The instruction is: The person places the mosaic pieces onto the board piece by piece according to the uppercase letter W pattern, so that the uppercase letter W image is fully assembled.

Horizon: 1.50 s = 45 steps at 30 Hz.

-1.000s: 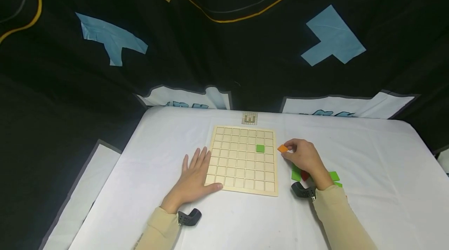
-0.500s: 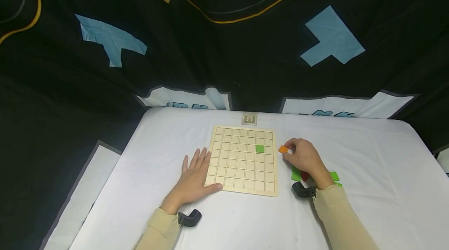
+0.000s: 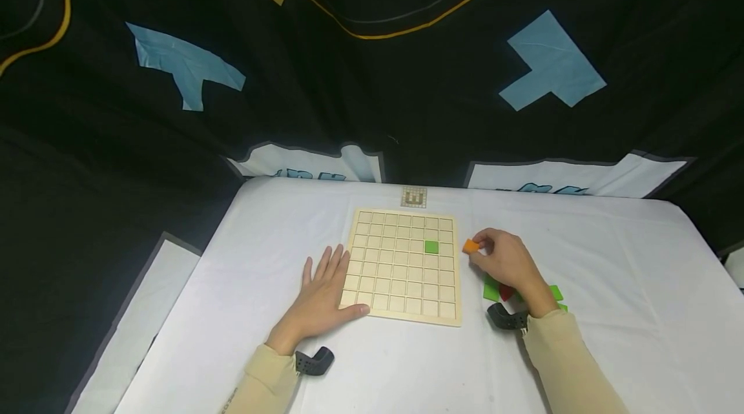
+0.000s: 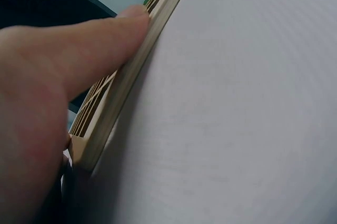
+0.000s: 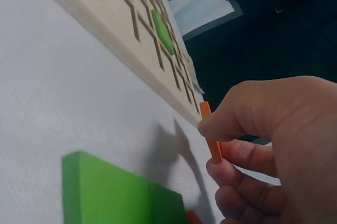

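My right hand (image 3: pixel 507 264) pinches a small orange square tile (image 3: pixel 471 246) between thumb and fingertips, just off the right edge of a wooden grid board (image 3: pixel 390 318). The right wrist view shows the orange tile (image 5: pixel 212 139) nearly edge-on, above the white cloth. One green tile (image 3: pixel 431 247) sits in a cell in the board's upper right part. At the board's lower left, my left hand (image 3: pixel 318 298) lies with fingers spread and straight, the thumb (image 4: pixel 100 42) across the board's near edge. Its other fingers are largely hidden in the left wrist view.
Beneath the right wrist lie loose tiles: a green tile (image 3: pixel 491 289), a red tile (image 3: pixel 506 292) and other green ones, partly hidden by the arm. A small patterned card (image 3: pixel 414 197) lies behind the board. A white cloth (image 3: pixel 628 298) covers the table, with a black curtain (image 3: pixel 372 91) behind.
The right hand shifts very slightly right, and the orange tile turns a little in its fingers. The left hand and the board stay where they were.
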Tool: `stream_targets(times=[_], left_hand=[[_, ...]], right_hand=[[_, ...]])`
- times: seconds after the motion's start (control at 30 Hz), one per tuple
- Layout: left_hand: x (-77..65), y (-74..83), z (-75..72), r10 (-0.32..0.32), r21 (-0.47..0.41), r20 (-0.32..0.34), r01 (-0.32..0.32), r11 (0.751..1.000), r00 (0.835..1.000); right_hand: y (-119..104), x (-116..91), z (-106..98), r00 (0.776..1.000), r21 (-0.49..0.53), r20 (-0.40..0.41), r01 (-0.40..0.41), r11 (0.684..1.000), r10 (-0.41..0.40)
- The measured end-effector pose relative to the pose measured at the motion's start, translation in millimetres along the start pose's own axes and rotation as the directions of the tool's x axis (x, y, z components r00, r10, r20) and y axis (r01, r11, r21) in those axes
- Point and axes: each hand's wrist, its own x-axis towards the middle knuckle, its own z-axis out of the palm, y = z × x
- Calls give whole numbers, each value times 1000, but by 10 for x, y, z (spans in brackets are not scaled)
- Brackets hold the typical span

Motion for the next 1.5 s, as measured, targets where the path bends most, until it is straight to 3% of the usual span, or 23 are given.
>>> stream_targets(times=[0.73,1.07,1.5], left_hand=[[2,1,3,5,5,-3,-5,1000,1000],[2,2,3,0,-1,-6,0,1000,1000],[9,-14,23,1,0,-5,-1,1000,1000]], right_hand=[[-142,-118,-56,989,68,-116,98,993,-90],[-221,-164,-21,991,72,-94,103,992,-96],[-271,-190,31,980,69,-102,180,981,-173]])
